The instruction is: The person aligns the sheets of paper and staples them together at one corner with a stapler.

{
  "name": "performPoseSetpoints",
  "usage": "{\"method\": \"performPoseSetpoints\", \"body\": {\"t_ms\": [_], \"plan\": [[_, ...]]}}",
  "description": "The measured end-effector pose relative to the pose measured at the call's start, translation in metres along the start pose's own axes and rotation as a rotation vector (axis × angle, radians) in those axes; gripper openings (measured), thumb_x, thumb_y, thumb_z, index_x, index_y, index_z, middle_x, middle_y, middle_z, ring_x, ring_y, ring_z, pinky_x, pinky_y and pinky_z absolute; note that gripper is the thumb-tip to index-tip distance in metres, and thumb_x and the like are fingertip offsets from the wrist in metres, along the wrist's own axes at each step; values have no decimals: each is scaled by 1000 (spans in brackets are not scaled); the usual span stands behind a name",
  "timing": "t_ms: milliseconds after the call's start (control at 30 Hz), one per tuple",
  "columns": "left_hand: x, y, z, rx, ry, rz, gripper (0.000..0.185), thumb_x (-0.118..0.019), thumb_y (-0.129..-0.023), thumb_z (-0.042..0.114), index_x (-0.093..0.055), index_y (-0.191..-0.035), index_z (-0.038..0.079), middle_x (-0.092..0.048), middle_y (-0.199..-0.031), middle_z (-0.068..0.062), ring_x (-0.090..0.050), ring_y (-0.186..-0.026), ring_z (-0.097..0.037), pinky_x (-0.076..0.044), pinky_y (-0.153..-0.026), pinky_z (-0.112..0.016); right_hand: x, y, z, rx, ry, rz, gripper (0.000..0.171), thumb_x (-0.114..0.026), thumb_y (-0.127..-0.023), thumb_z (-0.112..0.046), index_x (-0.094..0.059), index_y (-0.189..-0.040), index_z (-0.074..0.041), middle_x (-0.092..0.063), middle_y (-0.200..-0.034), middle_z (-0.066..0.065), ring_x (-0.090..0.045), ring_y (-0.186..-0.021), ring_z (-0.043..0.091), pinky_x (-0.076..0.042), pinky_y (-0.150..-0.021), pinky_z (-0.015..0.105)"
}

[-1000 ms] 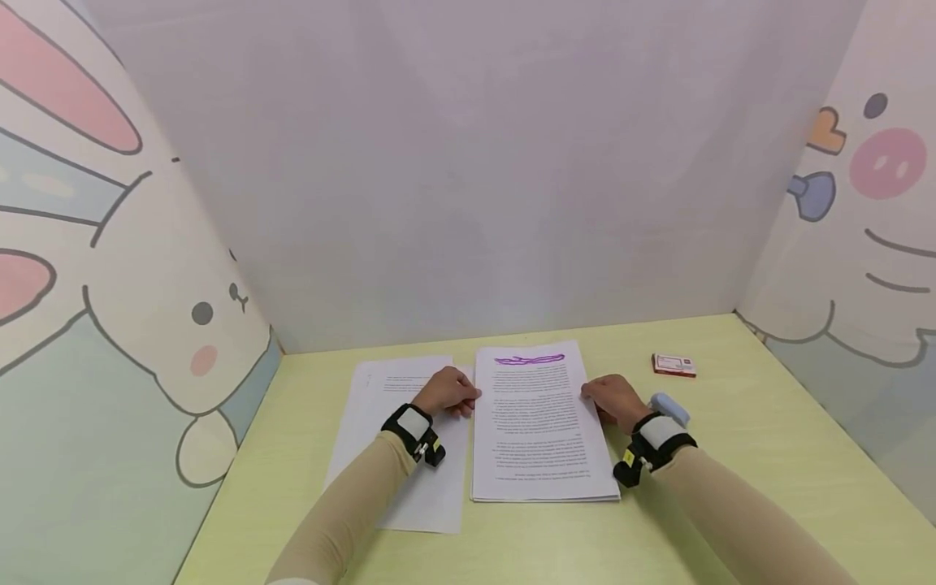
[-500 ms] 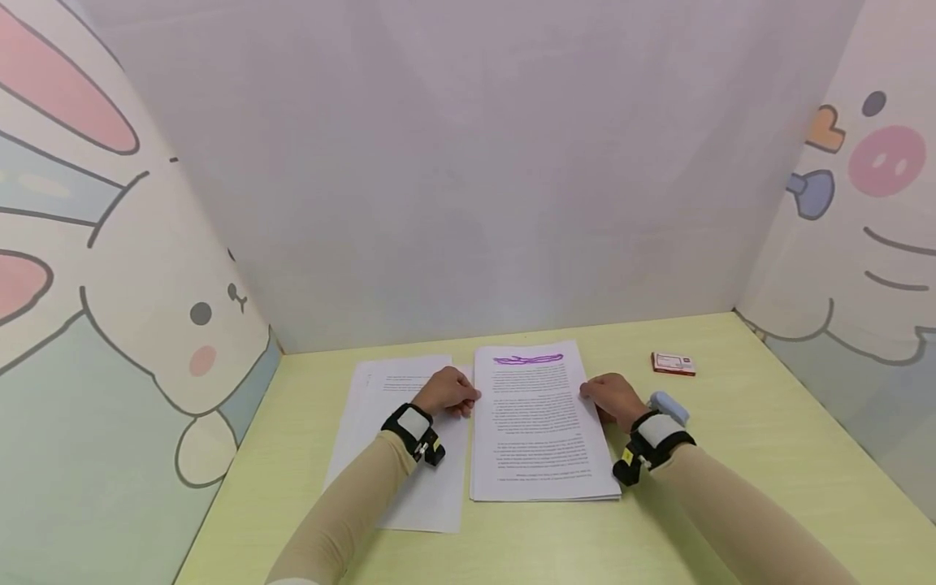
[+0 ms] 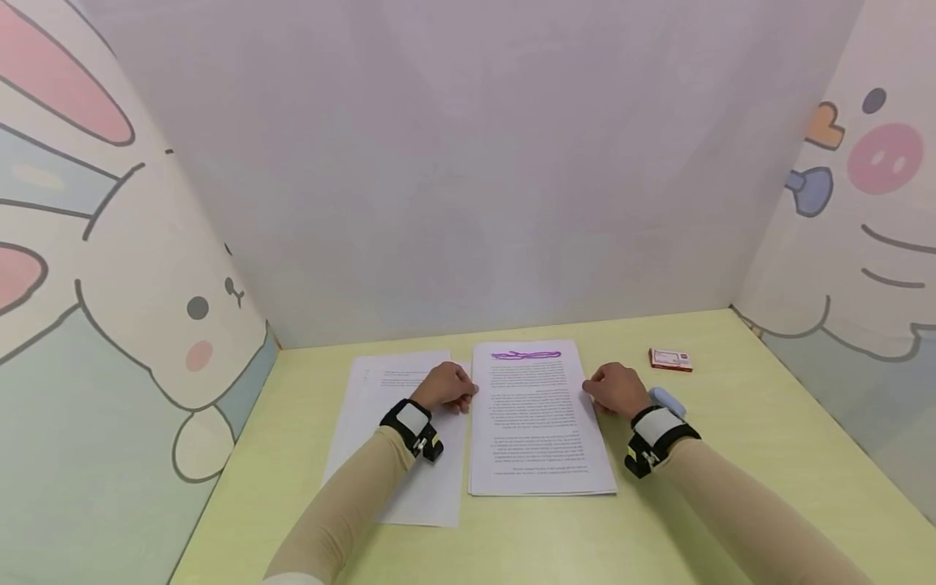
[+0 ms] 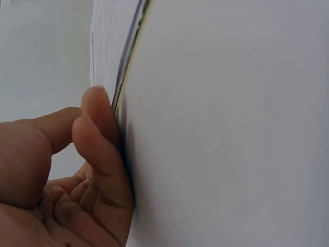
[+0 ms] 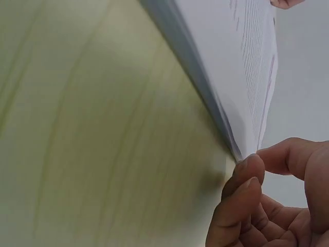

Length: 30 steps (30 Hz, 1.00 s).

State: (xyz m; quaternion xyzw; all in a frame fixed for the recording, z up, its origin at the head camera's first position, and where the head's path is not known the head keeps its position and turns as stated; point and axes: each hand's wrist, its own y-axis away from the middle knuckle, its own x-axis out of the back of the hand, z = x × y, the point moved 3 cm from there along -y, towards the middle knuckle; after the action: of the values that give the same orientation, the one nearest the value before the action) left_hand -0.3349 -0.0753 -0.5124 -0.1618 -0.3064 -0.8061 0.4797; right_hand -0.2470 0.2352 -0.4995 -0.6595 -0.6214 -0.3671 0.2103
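I am squaring the stack in the middle of the table: my left hand and right hand are pressing curled fingertips against its side edges. It is looking nearly even; lifting is not yet begun.

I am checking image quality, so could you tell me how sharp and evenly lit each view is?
Head view: even, soft light, the stack text too small to read. Left wrist view: the left hand close and soft. Right wrist view: the table blurred, faint shadow under the stack's edge.
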Motion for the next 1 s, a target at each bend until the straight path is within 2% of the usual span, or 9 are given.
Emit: {"method": "performPoseSetpoints", "body": {"t_ms": [233, 467, 1000], "plan": [[0, -1, 0, -2, 24, -11, 14, -67, -99, 12, -64, -90, 1, -66, -69, -6, -61, -54, -11, -50, -50, -22, 0, 0, 1, 7, 18, -23, 19, -62, -95, -17, -68, -86, -1, -62, -60, 4, -58, -54, 17, -46, -50, 28], [-1, -2, 0, 23, 27, -16, 13, -64, -100, 12, -65, -94, 0, -67, -71, -6, -63, -55, -12, -50, -50, -22, -4, -3, 0, 22, 14, -32, 24, -61, -95, -16, -69, -77, -2, -62, -57, 5, -58, -50, 17, -47, -48, 27], [-2, -4, -3, 30, 50, 11, 10, -63, -99, 10, -63, -93, 1, -68, -72, -8, -63, -54, -13, -50, -48, -22, -8, -4, 4, -11, 7, -24, 12, -64, -93, -12, -63, -92, 0, -62, -65, 6, -58, -55, 17, -48, -51, 27]]}}
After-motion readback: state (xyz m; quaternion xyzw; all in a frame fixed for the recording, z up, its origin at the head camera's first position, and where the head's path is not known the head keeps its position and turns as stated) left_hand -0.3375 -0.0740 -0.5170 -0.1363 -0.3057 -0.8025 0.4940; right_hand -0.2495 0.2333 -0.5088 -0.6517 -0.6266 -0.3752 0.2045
